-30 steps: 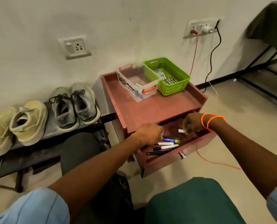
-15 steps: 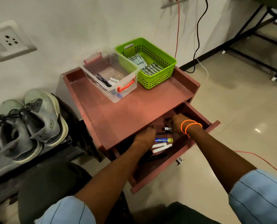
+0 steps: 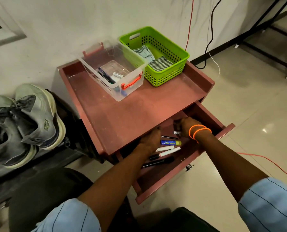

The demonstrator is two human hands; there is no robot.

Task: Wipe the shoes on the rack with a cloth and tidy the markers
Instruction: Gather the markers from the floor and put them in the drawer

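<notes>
Reaching into open drawer (image 3: 206, 144) at lower centre of frame with both hands. Left hand (image 3: 150, 139) lying knuckles-up at drawer's left, tucked under cabinet (image 3: 122, 113) top edge; fingers hidden, so can't tell grip. Right hand (image 3: 183, 124) sitting deeper in drawer, centre-right, fingers curling down toward a small white marker (image 3: 177, 132); can't tell whether pinching it or just touching. Wearing orange bands (image 3: 199, 131) on right wrist, pale blue sleeves (image 3: 271, 203) pushed up on both forearms.

Markers lying loose on drawer floor between the hands: blue marker (image 3: 170, 142) with yellow-green end, two white ones (image 3: 167, 150) below it, black pen (image 3: 159, 162) nearest drawer front. Print on blue marker too small to read.

Sitting on cabinet top, upper centre: clear bin (image 3: 134, 84) with red latches, holding a few pens and a white labelled tube, text unreadable. Touching its right side, green basket (image 3: 166, 72) holding striped cloth (image 3: 159, 63).

Resting at left edge of frame: grey shoes (image 3: 27, 121) on rack (image 3: 44, 158), logo on side, not legible.
</notes>
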